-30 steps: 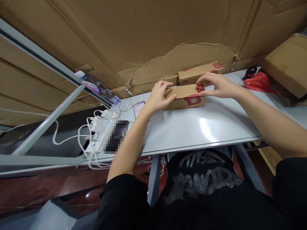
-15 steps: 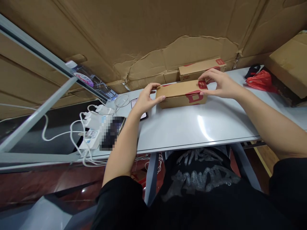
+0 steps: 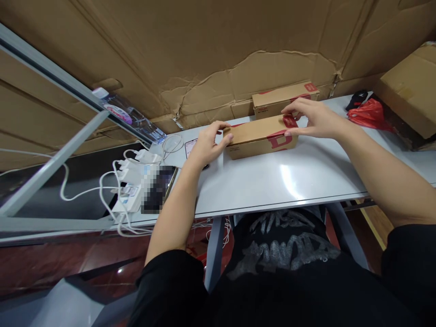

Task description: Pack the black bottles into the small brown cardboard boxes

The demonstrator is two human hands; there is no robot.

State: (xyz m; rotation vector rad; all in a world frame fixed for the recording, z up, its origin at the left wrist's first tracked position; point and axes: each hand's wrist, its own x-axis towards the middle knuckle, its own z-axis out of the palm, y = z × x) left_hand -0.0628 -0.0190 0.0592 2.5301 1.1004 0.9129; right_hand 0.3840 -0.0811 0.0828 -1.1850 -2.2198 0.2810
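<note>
The left hand (image 3: 211,143) grasps the left end of the front box (image 3: 260,135), and the right hand (image 3: 315,120) grasps its right end, thumbs toward the near side. The box sits on the white surface (image 3: 252,186), just nearer than a similar rear box (image 3: 281,100).

A large red letter (image 3: 277,142), seemingly a D, is printed on the front box (image 3: 254,134) — "Ganten" can apparently be read on the bottle's label (image 3: 117,113).
</note>
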